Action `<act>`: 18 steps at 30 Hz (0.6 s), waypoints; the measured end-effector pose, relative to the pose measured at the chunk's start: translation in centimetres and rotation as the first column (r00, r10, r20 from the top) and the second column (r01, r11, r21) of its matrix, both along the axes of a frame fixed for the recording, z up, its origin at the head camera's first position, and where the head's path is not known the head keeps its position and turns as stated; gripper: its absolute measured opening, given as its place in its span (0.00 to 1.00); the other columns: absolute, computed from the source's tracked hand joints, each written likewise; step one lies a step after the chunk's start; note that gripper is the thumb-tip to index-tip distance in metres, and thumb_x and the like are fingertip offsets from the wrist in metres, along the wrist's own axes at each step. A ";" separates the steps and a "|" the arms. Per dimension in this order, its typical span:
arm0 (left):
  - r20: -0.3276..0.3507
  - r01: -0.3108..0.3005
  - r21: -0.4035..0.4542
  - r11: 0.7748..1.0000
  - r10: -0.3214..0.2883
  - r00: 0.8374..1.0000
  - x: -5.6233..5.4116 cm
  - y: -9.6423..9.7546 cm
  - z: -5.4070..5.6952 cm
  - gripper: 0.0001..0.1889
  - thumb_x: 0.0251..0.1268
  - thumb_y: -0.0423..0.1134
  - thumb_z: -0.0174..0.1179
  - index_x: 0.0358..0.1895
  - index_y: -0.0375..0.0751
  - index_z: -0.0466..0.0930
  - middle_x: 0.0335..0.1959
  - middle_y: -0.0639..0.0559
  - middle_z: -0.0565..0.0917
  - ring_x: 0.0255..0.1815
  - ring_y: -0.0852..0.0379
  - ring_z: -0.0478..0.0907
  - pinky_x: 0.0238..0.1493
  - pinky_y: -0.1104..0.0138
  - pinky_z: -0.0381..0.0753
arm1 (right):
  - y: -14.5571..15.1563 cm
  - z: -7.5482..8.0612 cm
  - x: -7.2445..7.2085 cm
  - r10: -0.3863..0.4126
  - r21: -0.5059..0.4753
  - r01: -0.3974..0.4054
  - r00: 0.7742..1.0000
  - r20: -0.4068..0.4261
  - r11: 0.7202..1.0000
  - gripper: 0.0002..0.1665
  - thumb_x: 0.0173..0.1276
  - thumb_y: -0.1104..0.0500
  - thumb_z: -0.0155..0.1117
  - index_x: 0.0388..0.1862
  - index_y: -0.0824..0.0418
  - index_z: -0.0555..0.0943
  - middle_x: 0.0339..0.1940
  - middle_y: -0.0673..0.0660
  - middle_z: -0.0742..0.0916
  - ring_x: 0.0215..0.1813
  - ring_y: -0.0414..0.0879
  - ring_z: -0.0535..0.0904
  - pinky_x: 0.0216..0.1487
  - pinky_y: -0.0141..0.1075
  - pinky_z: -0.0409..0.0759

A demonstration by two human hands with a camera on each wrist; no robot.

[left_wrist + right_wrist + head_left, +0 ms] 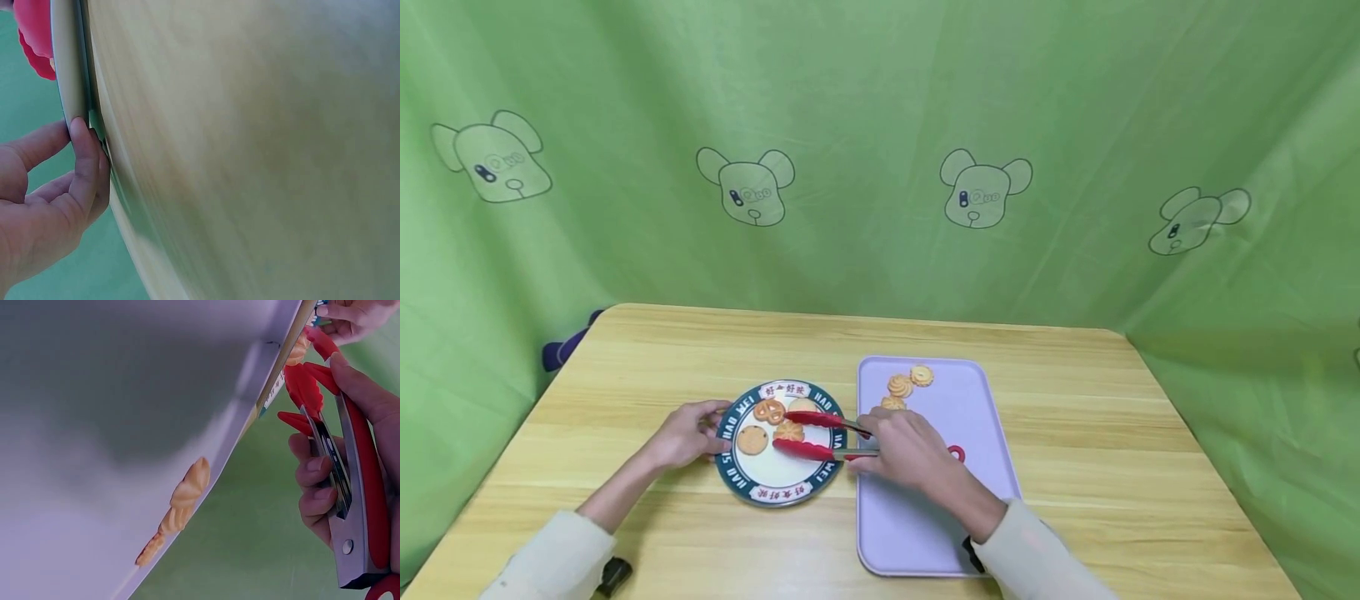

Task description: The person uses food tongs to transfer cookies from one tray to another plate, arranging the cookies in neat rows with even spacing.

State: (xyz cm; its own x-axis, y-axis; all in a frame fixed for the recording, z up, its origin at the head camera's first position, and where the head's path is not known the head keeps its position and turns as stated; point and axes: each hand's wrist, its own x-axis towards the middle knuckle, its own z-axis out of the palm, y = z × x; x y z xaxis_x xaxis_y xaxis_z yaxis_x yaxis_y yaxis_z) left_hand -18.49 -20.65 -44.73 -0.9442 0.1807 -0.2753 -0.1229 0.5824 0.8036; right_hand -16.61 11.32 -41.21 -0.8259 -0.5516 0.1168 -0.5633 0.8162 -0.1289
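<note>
My left hand (685, 435) pinches the left rim of a round plate (737, 477) with a dark green, lettered border; the left wrist view shows thumb and fingers on either side of the plate's edge (70, 75). On the plate lie a pretzel (769, 411), a round cookie (752, 440), a paler cookie (802, 406) partly covered, and a flower-shaped cookie (789, 430). Red-tipped metal tongs (811, 451) are gripped in my right hand (910, 450), their spread tips on either side of the flower-shaped cookie. Their red-padded handle (369, 487) crosses my right palm in the right wrist view.
A lilac tray (932, 537) lies right of the plate, under my right forearm. At its far left part sit a ring-like cookie (922, 376), a swirled cookie (899, 385) and another cookie (892, 402). Green curtains (865, 267) surround the wooden table (1097, 433).
</note>
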 end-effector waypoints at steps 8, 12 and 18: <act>0.001 0.004 -0.001 1.000 -0.004 1.000 0.0 0.0 0.0 0.36 0.49 0.25 0.65 0.66 0.26 0.63 0.46 0.36 0.75 0.35 0.53 0.76 0.29 0.66 0.86 | -0.6 -0.1 0.0 -0.011 0.011 0.010 1.000 0.016 1.000 0.35 0.48 0.37 0.73 0.49 0.59 0.83 0.39 0.52 0.87 0.28 0.39 0.75 0.34 0.36 0.83; 0.003 0.003 -0.001 1.000 -0.003 1.000 0.0 0.0 0.1 0.36 0.49 0.25 0.65 0.66 0.26 0.63 0.46 0.36 0.75 0.34 0.53 0.76 0.29 0.67 0.86 | -0.6 0.0 0.1 -0.017 0.015 0.017 0.999 0.031 1.000 0.37 0.47 0.37 0.73 0.51 0.59 0.82 0.41 0.54 0.87 0.29 0.39 0.75 0.36 0.36 0.84; 0.004 0.003 -0.006 1.000 -0.003 1.000 0.1 0.0 0.1 0.36 0.50 0.25 0.65 0.66 0.26 0.63 0.46 0.36 0.75 0.35 0.53 0.76 0.28 0.67 0.86 | 0.0 0.5 0.6 -0.043 0.010 0.043 0.997 0.059 0.999 0.37 0.47 0.36 0.73 0.51 0.58 0.82 0.37 0.51 0.86 0.27 0.38 0.71 0.31 0.33 0.79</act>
